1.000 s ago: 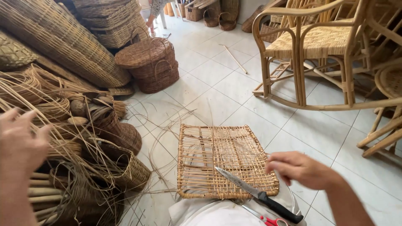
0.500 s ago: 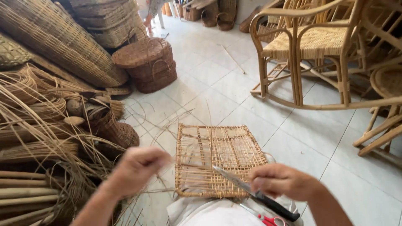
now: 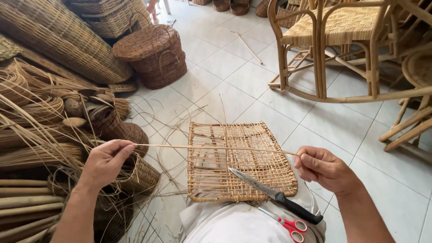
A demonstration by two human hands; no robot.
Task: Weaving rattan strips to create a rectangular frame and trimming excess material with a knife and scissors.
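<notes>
Between the two hands a thin rattan strip (image 3: 216,147) runs level and taut across the view, just above a woven rattan panel (image 3: 240,162). The left hand (image 3: 106,163) pinches one end of the strip between thumb and fingertips, the other fingers curled in; the right hand (image 3: 325,168) is closed about the other end, with the strip coming out from its fingers at the thumb side. The panel is a flat rectangle of open lattice with a bound edge; its near edge rests on the person's lap, on a pale cloth (image 3: 238,222), and its far edge lies toward the tiled floor (image 3: 252,90). A knife (image 3: 274,195) with a black handle lies slantwise on the panel's near right corner, blade pointing up and left, handle down toward the lap. Just beside the handle, on the cloth, lies a pair of red-handled scissors (image 3: 290,225). To the left of the left hand are bundles and coils of rattan strips (image 3: 40,121) and small woven baskets (image 3: 135,168), with loose strands spread on the tiles. Farther off on the left stand a round lidded basket (image 3: 153,56) and, behind it, large tall woven baskets (image 3: 58,40). At the upper right stands a rattan rocking chair (image 3: 342,45) with a woven seat, and more cane furniture (image 3: 414,103) shows at the right edge.
</notes>
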